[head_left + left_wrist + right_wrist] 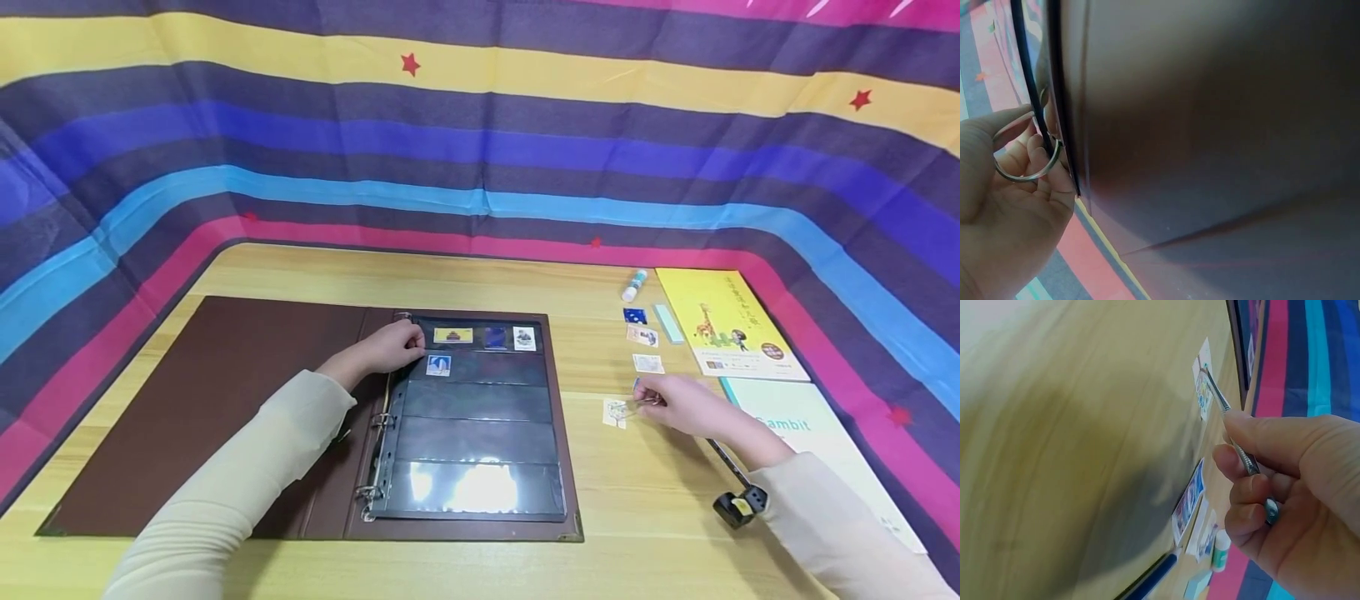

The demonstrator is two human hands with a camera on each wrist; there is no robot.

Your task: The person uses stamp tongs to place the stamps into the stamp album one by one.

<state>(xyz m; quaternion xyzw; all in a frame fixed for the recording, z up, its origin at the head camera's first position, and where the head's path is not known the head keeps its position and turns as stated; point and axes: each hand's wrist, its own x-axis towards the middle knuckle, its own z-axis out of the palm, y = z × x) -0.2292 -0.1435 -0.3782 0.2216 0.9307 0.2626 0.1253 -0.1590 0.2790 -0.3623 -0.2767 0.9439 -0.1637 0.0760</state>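
Observation:
My left hand (392,346) pinches the black stamp page (472,400) at its upper left edge, beside a metal binder ring (1029,178). The page lies in an open brown album (247,400). Its top row holds a yellow stamp (453,335), a dark blue stamp (495,337) and a white stamp (524,338); a blue-and-white stamp (438,365) sits in the second row. My right hand (686,407) grips metal tweezers (1244,456) between thumb and fingers. Their tips are at a pale patterned stamp (1202,381) lying on the table right of the album.
Beyond my right hand lie several loose stamps (642,335), a glue stick (634,285) and a pale green strip (668,323). A yellow booklet (735,325) and a white-and-teal book (817,433) cover the right side. Striped cloth (480,150) hangs behind the table.

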